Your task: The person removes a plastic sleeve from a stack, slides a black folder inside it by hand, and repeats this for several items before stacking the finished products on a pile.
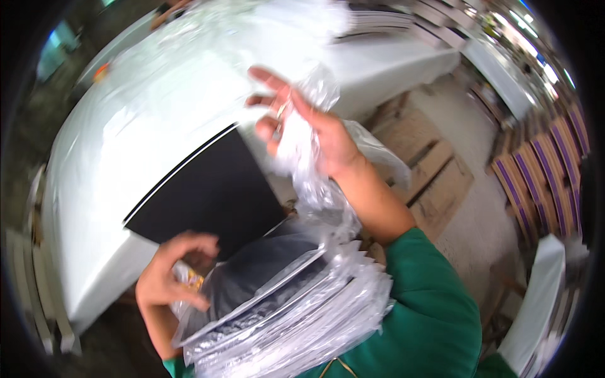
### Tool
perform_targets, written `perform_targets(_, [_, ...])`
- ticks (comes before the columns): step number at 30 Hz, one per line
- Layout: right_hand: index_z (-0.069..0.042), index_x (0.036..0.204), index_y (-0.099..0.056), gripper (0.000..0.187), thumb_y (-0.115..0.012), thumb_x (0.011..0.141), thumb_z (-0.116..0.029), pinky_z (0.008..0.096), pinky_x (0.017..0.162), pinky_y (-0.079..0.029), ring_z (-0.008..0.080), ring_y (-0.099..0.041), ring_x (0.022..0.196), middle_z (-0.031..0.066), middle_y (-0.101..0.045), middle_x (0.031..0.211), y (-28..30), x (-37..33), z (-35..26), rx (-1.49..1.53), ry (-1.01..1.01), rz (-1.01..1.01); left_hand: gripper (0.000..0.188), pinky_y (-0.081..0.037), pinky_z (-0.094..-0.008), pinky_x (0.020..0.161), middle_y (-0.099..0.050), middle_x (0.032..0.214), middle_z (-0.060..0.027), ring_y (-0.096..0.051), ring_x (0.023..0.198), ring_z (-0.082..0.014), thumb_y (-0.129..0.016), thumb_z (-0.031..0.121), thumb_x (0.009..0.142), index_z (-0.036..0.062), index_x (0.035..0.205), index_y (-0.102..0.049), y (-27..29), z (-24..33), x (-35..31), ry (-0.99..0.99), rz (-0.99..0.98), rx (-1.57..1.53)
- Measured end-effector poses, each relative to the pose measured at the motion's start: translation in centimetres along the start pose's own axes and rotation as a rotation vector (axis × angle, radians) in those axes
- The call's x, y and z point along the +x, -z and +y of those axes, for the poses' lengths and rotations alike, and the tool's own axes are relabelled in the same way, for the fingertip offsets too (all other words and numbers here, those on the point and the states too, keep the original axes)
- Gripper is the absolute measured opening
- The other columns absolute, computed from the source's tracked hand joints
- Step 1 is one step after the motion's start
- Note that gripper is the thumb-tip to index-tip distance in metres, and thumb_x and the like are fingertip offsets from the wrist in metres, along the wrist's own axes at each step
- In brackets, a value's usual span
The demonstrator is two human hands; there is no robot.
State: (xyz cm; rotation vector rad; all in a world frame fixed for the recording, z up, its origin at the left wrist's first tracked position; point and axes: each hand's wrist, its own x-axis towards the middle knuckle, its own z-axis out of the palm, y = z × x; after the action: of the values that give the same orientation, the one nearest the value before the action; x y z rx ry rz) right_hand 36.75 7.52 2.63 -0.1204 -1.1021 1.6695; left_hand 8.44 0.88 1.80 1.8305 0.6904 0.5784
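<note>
My right hand is raised over the table's near edge. Crumpled clear plastic film runs through its palm, with the index finger stretched out and the other fingers loosely bent around the film. My left hand is lower left, its thumb and fingers curved apart. Beside its palm shows clear plastic with a small orange-yellow patch. Between the hands lies a flat black panel with a white edge. Against my body rests a stack of clear plastic sleeves, dark material showing under the upper ones.
A table covered in white, shiny sheeting spreads ahead and left. Flat boards are stacked at its far side. On the right stand brown cartons with purple stripes and a wooden pallet on the floor. Another person's arm shows far left.
</note>
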Motion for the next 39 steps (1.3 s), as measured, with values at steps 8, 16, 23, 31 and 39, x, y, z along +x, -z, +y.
perform_targets(8, [-0.004, 0.134, -0.020, 0.061, -0.046, 0.088, -0.032, 0.0269, 0.089, -0.034, 0.0116, -0.043, 0.102, 0.0042, -0.039, 0.116, -4.0, -0.6, 9.9, 0.055, -0.514, -0.110, 0.024, -0.039, -0.0208, 0.061, -0.051, 0.074, -0.0004, -0.043, 0.064, -0.0083, -0.064, 0.021, 0.077, 0.0000, 0.088, -0.059, -4.1, -0.4, 1.9, -0.058, 0.588, 0.235])
perform_targets(16, [-0.002, 0.096, -0.056, 0.022, -0.061, 0.080, -0.015, 0.0216, 0.065, -0.044, 0.0082, -0.054, 0.074, 0.0024, -0.057, 0.082, -4.1, -0.4, 9.4, -0.106, -0.504, 0.140, 0.021, -0.040, -0.0207, 0.068, -0.056, 0.078, -0.0034, -0.051, 0.071, -0.0081, -0.050, 0.017, 0.088, -0.0008, 0.099, -0.051, -4.8, -2.0, 1.6, -0.061, 0.847, -0.315])
perform_targets(23, [-0.006, 0.090, -0.054, 0.021, -0.066, 0.076, -0.017, 0.0225, 0.065, -0.040, 0.0070, -0.050, 0.073, -0.0007, -0.052, 0.079, -4.3, -0.6, 9.1, -0.157, -0.424, 0.149, 0.014, -0.040, -0.0184, 0.063, -0.055, 0.071, 0.0003, -0.048, 0.068, -0.0059, -0.055, 0.013, 0.084, -0.0008, 0.087, -0.055, -4.5, -2.2, 1.7, -0.016, 0.901, -0.220])
perform_targets(31, [-0.004, 0.086, -0.055, 0.017, -0.066, 0.075, -0.014, 0.0204, 0.067, -0.040, 0.0064, -0.052, 0.074, 0.0001, -0.055, 0.079, -4.0, -1.1, 9.3, -0.158, -0.403, 0.147, 0.015, -0.037, -0.0185, 0.062, -0.052, 0.070, 0.0015, -0.046, 0.068, -0.0041, -0.056, 0.015, 0.084, 0.0006, 0.080, -0.056, -4.8, -2.6, 1.4, 0.004, 0.824, -0.004])
perform_targets(39, [-0.003, 0.090, -0.058, 0.021, -0.062, 0.078, -0.020, 0.0235, 0.065, -0.044, 0.0095, -0.056, 0.070, 0.0032, -0.060, 0.077, -0.1, -1.3, 7.6, -0.133, -0.429, -0.030, 0.024, -0.044, -0.0253, 0.066, -0.052, 0.066, -0.0017, -0.052, 0.063, -0.0107, -0.048, 0.029, 0.088, 0.0054, 0.083, -0.053, -2.7, -2.5, -0.4, 0.093, 0.845, -0.725])
